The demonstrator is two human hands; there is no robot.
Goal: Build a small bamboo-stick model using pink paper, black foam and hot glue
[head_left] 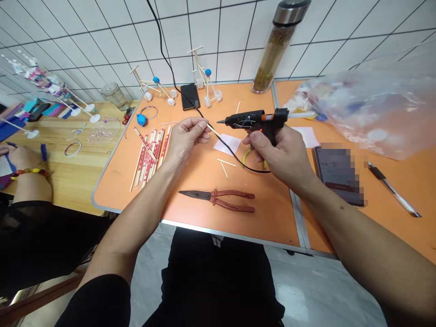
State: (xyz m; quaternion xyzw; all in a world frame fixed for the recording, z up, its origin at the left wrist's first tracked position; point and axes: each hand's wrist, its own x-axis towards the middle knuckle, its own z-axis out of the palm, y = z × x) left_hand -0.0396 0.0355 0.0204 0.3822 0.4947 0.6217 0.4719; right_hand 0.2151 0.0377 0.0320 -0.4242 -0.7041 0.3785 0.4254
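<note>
Between the thumb and fingers of my left hand (pixel 190 136) is a thin wooden stick (pixel 214 130), pointing right. My right hand (pixel 277 147) grips a black hot glue gun (pixel 250 120) by its handle, a glue stick showing at its rear. The gun's nozzle is just above and right of the stick, apart from it. Beneath lie a pale pink paper square (pixel 227 144) and two short stick pieces (pixel 226 164). Red-handled long-nose pliers (pixel 218 200) rest nearer the front edge. Left of my left hand is a pile of chopsticks in red-and-white wrappers (pixel 151 152).
Two stick models with white wheels (pixel 207 86) stand at the back beside a phone (pixel 190 96). A tall tea bottle (pixel 279 50), a plastic bag (pixel 378 109), another phone (pixel 339 177) and a pen (pixel 395 190) are rightward. The gun's cord crosses the table. Another person's hand (pixel 25 161) is far left.
</note>
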